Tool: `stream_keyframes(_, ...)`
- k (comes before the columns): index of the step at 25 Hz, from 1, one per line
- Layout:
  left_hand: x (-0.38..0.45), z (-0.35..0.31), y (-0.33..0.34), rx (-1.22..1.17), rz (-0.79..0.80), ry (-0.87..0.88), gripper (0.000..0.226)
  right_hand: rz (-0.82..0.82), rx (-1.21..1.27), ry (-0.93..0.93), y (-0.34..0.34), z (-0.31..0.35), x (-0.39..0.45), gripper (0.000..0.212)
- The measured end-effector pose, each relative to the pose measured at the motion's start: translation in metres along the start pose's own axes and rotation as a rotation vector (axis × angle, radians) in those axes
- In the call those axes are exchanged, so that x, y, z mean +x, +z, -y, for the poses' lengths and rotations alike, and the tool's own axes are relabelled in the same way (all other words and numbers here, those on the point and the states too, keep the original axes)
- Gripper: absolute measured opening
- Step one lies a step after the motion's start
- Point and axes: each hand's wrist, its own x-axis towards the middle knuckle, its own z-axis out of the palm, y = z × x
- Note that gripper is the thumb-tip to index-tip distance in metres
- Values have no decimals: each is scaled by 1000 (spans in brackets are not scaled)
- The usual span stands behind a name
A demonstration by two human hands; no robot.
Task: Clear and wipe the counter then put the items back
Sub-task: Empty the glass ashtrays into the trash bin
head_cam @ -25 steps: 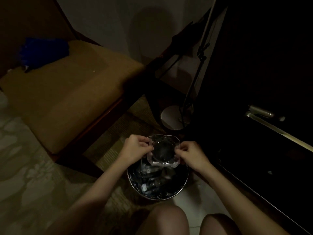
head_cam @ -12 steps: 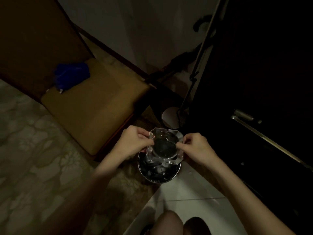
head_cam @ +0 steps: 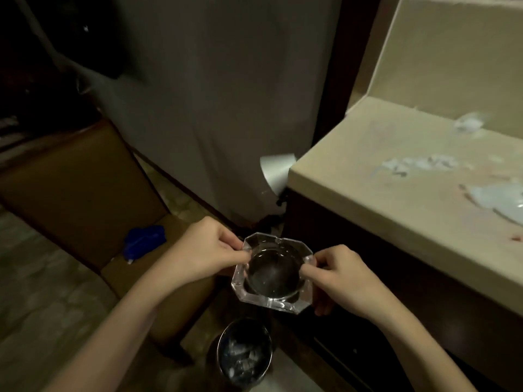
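Both hands hold the clear octagonal glass ashtray [head_cam: 273, 274] by its rim, left hand [head_cam: 208, 250], right hand [head_cam: 341, 274], above the round metal bin [head_cam: 244, 353]. Looks empty. Beige stone table [head_cam: 396, 176] still smeared; wiping and restocking remain.

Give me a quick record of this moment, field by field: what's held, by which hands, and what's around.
held item: clear glass ashtray, looks empty
left hand: pinching the ashtray's left rim
right hand: pinching its right rim
below: metal waste bin on the floor, contents unclear
counter: to the right, with pale scraps or smears on top
chair: to the left, blue cloth on its seat
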Motion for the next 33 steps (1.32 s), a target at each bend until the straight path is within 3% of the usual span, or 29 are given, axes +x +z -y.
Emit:
stream_keyframes(5,4,-105,-11,26,-8,191,6,-160,-15,-55,-79,43,-39,30)
stream_keyframes(15,146,-235,44,-49,266,348,11,-438,62,112,-224,15,1,27)
stream_keyframes(19,224,-267,70,43,308,358,18,-533,68,197,-268,-9,50,25)
stream_keyframes(23,286,-287,91,177,215,368,19,-614,-12,250,-300,-27,100,30)
stream_keyframes(26,311,-296,101,245,144,365,16,-645,-41,294,-315,-38,127,28)
stream_keyframes(33,334,-299,114,348,169,367,18,-595,-195,404,-326,-53,144,33)
